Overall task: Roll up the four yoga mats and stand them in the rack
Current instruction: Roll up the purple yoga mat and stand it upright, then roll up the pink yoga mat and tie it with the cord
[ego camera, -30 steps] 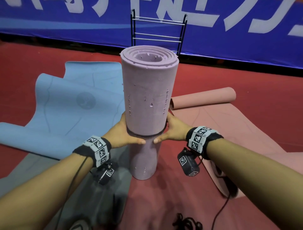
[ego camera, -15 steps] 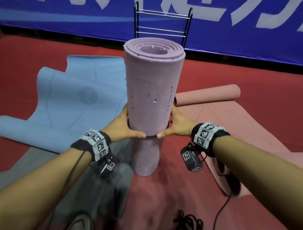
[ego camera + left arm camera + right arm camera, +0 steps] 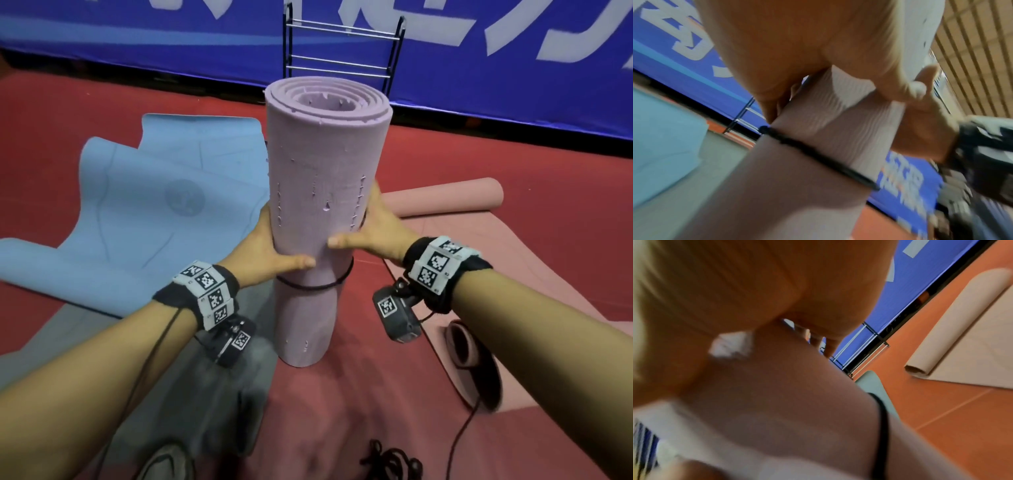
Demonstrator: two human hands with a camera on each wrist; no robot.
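Observation:
A rolled purple yoga mat (image 3: 325, 164) is held upright above the floor, with a black band (image 3: 315, 286) round its lower half. My left hand (image 3: 270, 250) grips its left side and my right hand (image 3: 373, 229) grips its right side, both just above the band. The wrist views show the purple mat (image 3: 818, 146) (image 3: 797, 402) close up and blurred. A blue mat (image 3: 137, 212) lies unrolled at the left. A pink mat (image 3: 513, 274) lies partly rolled at the right. A grey mat (image 3: 85, 342) lies flat at the lower left. The black wire rack (image 3: 342, 51) stands by the far wall.
A blue banner wall (image 3: 137, 34) runs along the back of the red floor (image 3: 513, 164). A black cord bundle (image 3: 390, 462) lies on the floor near my feet, and a shoe (image 3: 164, 462) shows at the bottom edge.
The purple mat has risen and come nearer the rack. Both hands moved up with it, and the right hand now sits a little higher on the roll, above the band.

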